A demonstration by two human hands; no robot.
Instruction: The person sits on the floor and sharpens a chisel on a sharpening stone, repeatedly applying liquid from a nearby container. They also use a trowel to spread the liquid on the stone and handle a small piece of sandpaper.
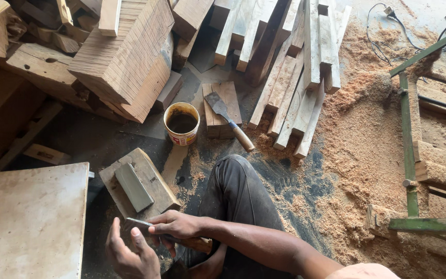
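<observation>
My right hand grips a chisel by its wooden handle, low in the view near my bent knee. The thin metal blade points left, and my left hand rests its fingers against the blade's tip. Just above both hands lies a grey sharpening stone set in a wooden block on the floor. A second, wide-bladed chisel with a wooden handle lies on a small wooden block farther off.
A small round tub of dark liquid stands beside the block. Stacked timber pieces and loose wooden slats fill the far side. A flat board lies left. Sawdust covers the floor right, by a green metal frame.
</observation>
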